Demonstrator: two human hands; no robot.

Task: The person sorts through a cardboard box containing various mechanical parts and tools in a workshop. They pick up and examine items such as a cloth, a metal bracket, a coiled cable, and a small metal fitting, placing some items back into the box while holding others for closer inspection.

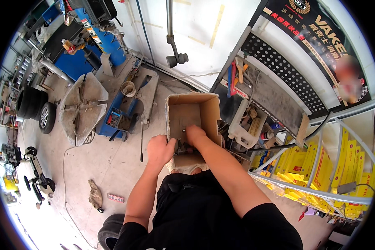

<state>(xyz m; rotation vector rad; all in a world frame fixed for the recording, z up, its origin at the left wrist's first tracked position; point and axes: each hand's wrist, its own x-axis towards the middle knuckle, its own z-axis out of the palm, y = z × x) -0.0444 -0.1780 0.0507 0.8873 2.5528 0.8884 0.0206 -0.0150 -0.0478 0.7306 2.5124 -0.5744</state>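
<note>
An open cardboard box (pixel 213 100) stands upright in front of my body, with several small dark metal parts (pixel 183 146) at its near end. My left hand (pixel 161 149) is closed at the box's left edge, its thumb over the rim. Down inside the box is my right hand (pixel 194 135), its fingers curled together beside the metal parts. A small shiny metal end shows by those fingers; the rest of what they hold is hidden.
To the left stand a tire changer with a grey turntable (pixel 89 106) and a blue tool tray (pixel 112 118). Right of the box are a beige plastic bin (pixel 242 134), a tool shelf (pixel 275 100) and a metal rack of yellow boxes (pixel 304 164). A tire (pixel 109 231) lies near my left side.
</note>
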